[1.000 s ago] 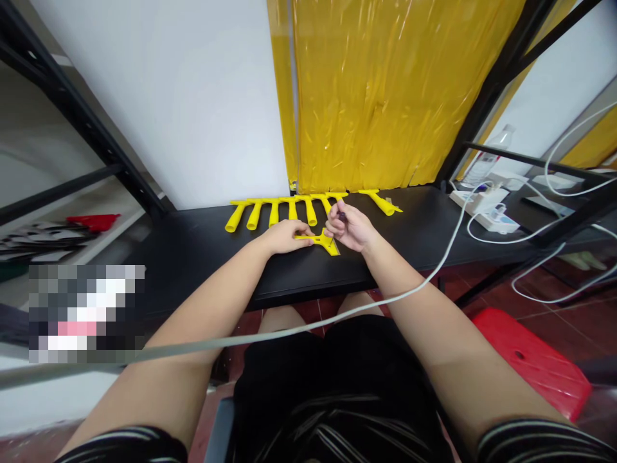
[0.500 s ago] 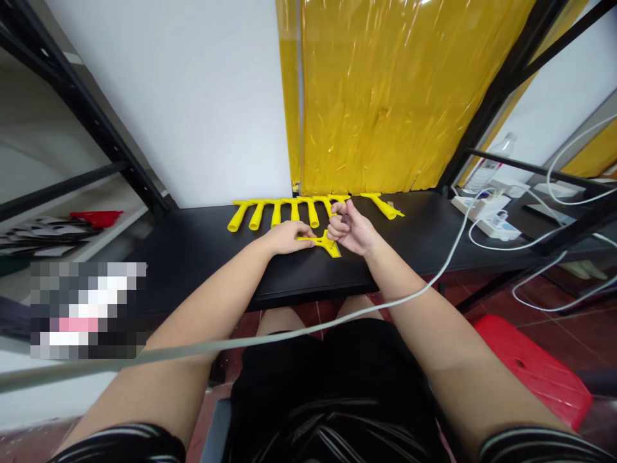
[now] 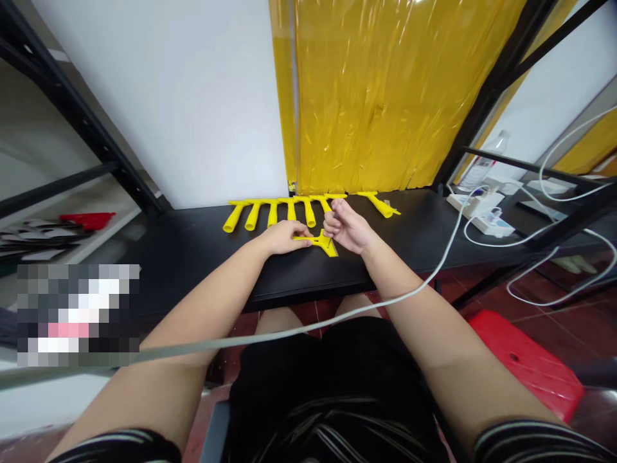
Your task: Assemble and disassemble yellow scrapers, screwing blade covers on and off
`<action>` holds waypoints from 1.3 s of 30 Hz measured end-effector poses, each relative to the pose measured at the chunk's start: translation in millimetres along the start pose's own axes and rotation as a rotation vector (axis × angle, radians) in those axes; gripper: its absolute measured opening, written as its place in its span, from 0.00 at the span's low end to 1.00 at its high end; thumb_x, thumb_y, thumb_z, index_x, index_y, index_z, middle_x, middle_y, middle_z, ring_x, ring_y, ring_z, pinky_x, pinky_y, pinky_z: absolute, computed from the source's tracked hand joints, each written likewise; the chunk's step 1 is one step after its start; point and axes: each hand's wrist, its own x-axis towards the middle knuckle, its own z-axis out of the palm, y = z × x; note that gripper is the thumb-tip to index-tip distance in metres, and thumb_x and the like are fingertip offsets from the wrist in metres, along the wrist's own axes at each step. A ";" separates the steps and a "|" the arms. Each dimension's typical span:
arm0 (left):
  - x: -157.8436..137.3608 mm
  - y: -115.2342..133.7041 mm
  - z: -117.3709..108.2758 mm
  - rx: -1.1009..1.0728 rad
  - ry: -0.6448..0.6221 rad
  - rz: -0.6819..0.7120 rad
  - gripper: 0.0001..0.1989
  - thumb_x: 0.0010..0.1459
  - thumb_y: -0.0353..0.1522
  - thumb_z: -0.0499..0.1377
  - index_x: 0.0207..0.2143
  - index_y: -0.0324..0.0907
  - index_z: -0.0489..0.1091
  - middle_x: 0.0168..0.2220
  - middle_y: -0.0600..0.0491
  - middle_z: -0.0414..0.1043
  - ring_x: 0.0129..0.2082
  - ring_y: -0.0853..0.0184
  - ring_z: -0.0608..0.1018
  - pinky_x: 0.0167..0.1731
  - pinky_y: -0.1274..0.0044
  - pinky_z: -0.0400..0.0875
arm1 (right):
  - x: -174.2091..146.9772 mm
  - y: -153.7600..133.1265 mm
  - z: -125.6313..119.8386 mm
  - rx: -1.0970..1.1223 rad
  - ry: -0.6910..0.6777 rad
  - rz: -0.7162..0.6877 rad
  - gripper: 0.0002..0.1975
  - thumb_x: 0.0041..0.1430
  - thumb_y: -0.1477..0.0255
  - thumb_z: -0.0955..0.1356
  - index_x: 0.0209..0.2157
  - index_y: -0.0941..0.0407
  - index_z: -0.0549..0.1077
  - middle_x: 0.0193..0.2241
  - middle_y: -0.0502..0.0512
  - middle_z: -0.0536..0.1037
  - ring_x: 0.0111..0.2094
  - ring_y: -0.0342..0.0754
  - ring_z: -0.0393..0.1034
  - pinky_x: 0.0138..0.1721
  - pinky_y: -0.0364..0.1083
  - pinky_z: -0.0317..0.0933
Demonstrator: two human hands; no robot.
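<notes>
Head view, sole feed reaching my station.

Item: yellow tool (image 3: 326, 243), flat and Y-headed, on or just above the black worktop (image 3: 400, 241), near side, middle. Head faces right, handle left; a thin pale edge shows along the head.

Item: left hand (image 3: 288, 236), pinched on the handle.

Item: right hand (image 3: 351, 228), fingers curled tight; I take them to be gripping a thin dark shaft (image 3: 330, 244) that runs down to the head. Whatever grip it has lies hidden in the fist.

Item: row of yellow tools (image 3: 251, 217), far side, handle ends pointing near. One loose yellow tool (image 3: 382, 206) lies right of the row.

Item: white cable (image 3: 328, 325), strung across the near side from the power strip (image 3: 488, 212) at right, crossing both forearms in my sight; contact I cannot tell.

Risks, my judgement: the shaft could skid off the head if pressed at a slant, towards the left fingers. The pinch takes only the handle, so the head could twist under load. The right knuckles sit just near of the row and might nudge it. A sweeping forearm could catch the cable and tug the strip.
</notes>
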 end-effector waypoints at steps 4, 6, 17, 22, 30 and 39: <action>0.3 -0.5 -0.2 0.004 -0.004 0.003 0.20 0.59 0.49 0.62 0.45 0.46 0.81 0.44 0.51 0.82 0.43 0.60 0.81 0.42 0.73 0.70 | 0.9 1.2 -0.1 -0.033 0.014 -0.006 0.17 0.65 0.59 0.73 0.32 0.52 0.64 0.28 0.47 0.68 0.28 0.44 0.64 0.33 0.45 0.63; 0.3 -0.2 -0.6 0.006 -0.006 0.006 0.20 0.59 0.49 0.62 0.44 0.45 0.81 0.45 0.50 0.82 0.43 0.59 0.81 0.41 0.73 0.70 | 1.4 1.3 -1.6 -0.041 0.006 0.027 0.19 0.68 0.56 0.70 0.30 0.53 0.64 0.21 0.44 0.61 0.22 0.42 0.55 0.29 0.44 0.60; -0.2 -0.7 -0.3 -0.002 0.007 0.007 0.20 0.59 0.48 0.63 0.44 0.45 0.81 0.43 0.50 0.82 0.41 0.60 0.80 0.40 0.73 0.71 | 0.5 1.0 0.2 -0.051 0.021 -0.013 0.18 0.65 0.58 0.72 0.31 0.53 0.64 0.27 0.47 0.67 0.27 0.44 0.63 0.33 0.45 0.62; -0.6 0.5 -0.9 -0.011 0.005 0.004 0.19 0.60 0.49 0.63 0.43 0.45 0.81 0.45 0.50 0.83 0.42 0.60 0.80 0.40 0.74 0.71 | 0.7 0.1 -1.1 -0.028 0.010 0.016 0.16 0.69 0.54 0.69 0.36 0.50 0.67 0.18 0.41 0.54 0.20 0.42 0.47 0.29 0.43 0.57; 0.0 -1.9 -0.4 -0.003 0.004 0.005 0.19 0.59 0.49 0.63 0.43 0.45 0.81 0.44 0.50 0.83 0.43 0.59 0.81 0.41 0.73 0.71 | 1.9 -0.6 1.6 -0.039 0.066 0.027 0.21 0.69 0.54 0.68 0.29 0.53 0.65 0.19 0.43 0.59 0.20 0.42 0.53 0.28 0.44 0.59; -1.0 -0.8 -1.1 -0.021 0.015 0.043 0.18 0.60 0.47 0.63 0.43 0.44 0.80 0.46 0.49 0.83 0.44 0.59 0.81 0.43 0.71 0.72 | 5.5 -8.5 -11.8 -0.017 0.285 -0.159 0.20 0.68 0.51 0.65 0.31 0.51 0.64 0.18 0.41 0.50 0.19 0.42 0.41 0.22 0.42 0.47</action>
